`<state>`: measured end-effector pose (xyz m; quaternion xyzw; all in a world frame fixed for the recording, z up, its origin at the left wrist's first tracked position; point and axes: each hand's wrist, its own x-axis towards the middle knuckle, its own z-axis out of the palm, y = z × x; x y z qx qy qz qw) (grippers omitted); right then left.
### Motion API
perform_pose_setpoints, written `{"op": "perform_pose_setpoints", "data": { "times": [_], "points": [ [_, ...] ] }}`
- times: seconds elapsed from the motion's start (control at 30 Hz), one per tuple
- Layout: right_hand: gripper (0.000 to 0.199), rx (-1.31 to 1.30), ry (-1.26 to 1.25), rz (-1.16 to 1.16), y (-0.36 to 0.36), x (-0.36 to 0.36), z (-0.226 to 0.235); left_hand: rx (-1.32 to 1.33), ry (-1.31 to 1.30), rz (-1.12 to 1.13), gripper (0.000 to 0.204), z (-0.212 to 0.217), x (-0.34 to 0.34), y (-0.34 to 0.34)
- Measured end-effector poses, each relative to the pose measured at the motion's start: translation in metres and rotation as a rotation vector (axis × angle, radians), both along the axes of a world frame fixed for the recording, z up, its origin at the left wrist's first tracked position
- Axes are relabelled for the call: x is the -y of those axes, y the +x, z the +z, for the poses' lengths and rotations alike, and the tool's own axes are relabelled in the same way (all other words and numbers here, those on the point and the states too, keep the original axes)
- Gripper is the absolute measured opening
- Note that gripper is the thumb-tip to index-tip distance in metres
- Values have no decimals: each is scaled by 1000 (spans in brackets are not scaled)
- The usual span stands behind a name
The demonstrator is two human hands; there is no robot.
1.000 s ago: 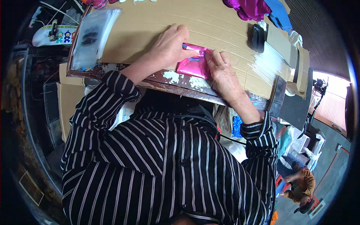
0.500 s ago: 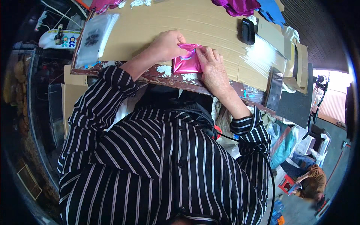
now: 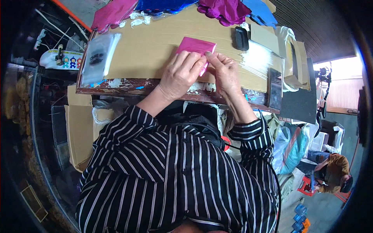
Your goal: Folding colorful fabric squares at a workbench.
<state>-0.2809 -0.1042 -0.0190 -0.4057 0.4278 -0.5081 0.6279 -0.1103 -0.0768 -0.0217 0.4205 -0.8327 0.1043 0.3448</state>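
A flat pink packet (image 3: 195,46) lies on the cardboard-covered table (image 3: 155,42). My left hand (image 3: 180,73) rests over its near edge, fingers curled on it. My right hand (image 3: 225,72) pinches the packet's right corner between thumb and forefinger. Both forearms come up from my striped sleeves at the table's near edge. The packet's lower part is hidden under my fingers.
A stack of clear bags (image 3: 97,58) lies at the table's left. Pink (image 3: 114,13), blue (image 3: 163,4) and purple fabric pieces (image 3: 227,9) pile at the far edge. A black object (image 3: 241,38) and clear sleeves (image 3: 256,60) sit right. Another person (image 3: 330,174) crouches at lower right.
The view has tilted so the table sits lower in the picture. Both hands stay on the pink packet, which now shows more above my fingers.
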Motion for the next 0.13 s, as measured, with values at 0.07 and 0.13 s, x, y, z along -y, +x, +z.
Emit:
{"op": "perform_pose_setpoints", "data": {
  "times": [0.07,0.13],
  "points": [
    [16,-69,-39,48,-8,9,0,-104,136,-94,44,2,-6,6],
    [15,-107,-55,59,-16,12,0,-304,414,-287,52,12,-11,18]
  ]
}}
